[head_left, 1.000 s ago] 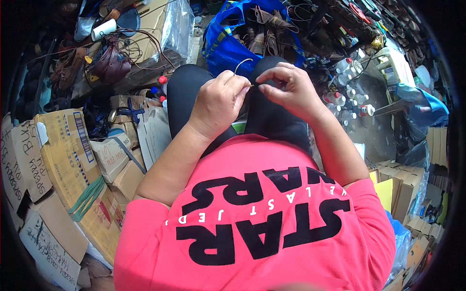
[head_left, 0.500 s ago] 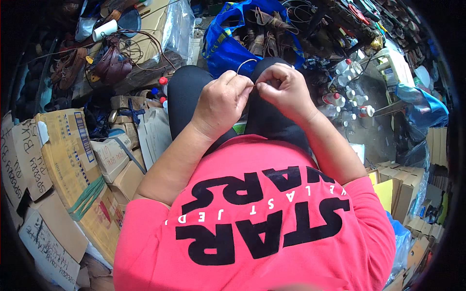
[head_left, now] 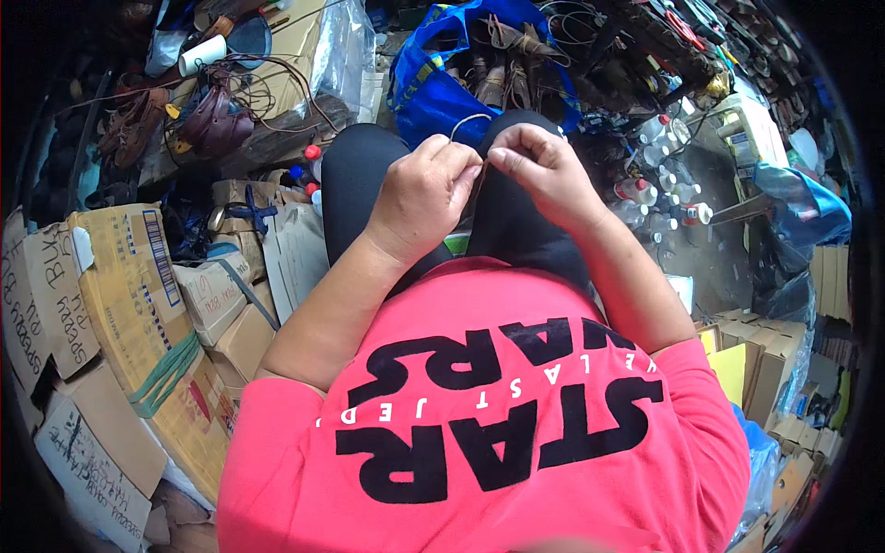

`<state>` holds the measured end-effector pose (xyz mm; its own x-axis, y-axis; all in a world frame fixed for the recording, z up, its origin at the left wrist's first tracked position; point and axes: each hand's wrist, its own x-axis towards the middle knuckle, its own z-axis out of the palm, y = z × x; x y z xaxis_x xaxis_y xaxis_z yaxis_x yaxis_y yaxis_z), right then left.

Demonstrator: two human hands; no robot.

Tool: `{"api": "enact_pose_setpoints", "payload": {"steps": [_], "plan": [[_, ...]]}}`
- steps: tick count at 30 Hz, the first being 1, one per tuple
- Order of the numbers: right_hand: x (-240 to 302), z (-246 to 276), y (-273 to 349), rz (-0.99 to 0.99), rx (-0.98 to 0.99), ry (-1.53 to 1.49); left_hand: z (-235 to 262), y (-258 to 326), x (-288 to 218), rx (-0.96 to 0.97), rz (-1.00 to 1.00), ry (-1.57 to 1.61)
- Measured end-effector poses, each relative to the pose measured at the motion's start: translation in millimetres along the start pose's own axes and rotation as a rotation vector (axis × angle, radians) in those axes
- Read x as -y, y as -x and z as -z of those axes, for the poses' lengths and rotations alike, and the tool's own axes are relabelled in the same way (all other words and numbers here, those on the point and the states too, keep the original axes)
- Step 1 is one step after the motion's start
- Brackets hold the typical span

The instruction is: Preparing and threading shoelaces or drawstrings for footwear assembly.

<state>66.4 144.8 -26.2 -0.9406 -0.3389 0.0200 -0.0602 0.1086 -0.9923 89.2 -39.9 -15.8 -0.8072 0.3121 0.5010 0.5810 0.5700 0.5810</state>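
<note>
Above my knees, both hands work close together on a thin tan cord (head_left: pixel 469 117). My left hand (head_left: pixel 422 192) is closed, pinching the cord between thumb and fingers. A stiff curved end of it arcs up over that hand. My right hand (head_left: pixel 546 175) is also closed, with thumb and forefinger pinched on the cord beside the left fingertips. A short strand drops between the two hands. The fingers hide most of the cord, and what lies inside the grips is too small to make out.
A blue bag (head_left: pixel 419 92) holding brown shoes stands beyond my knees. Maroon leather pieces (head_left: pixel 217 124) with loose laces lie at the far left. Cardboard boxes (head_left: pixel 124 276) are stacked on the left. Several plastic bottles (head_left: pixel 636 191) stand on the right, near a blue cloth (head_left: pixel 807 203).
My right hand has turned slightly and its fingertips have shifted a little. A strand hanging between the hands shows more plainly now. My left hand has hardly moved.
</note>
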Motion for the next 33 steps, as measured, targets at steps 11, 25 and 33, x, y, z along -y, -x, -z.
{"api": "enact_pose_setpoints", "payload": {"steps": [11, 25, 33], "plan": [[-5.7, 4.7, -1.4, 0.029, 0.051, 0.069, -2.8, -0.5, -0.2, 0.024, 0.057, 0.052], [-5.8, 4.0, 0.4, -0.094, -0.001, -0.261, 0.3, -2.9, -2.7, 0.004, 0.080, 0.073], [-12.9, -4.2, 0.1, 0.014, 0.052, -0.164, -3.2, -0.1, -1.7, -0.003, 0.088, 0.115]]}}
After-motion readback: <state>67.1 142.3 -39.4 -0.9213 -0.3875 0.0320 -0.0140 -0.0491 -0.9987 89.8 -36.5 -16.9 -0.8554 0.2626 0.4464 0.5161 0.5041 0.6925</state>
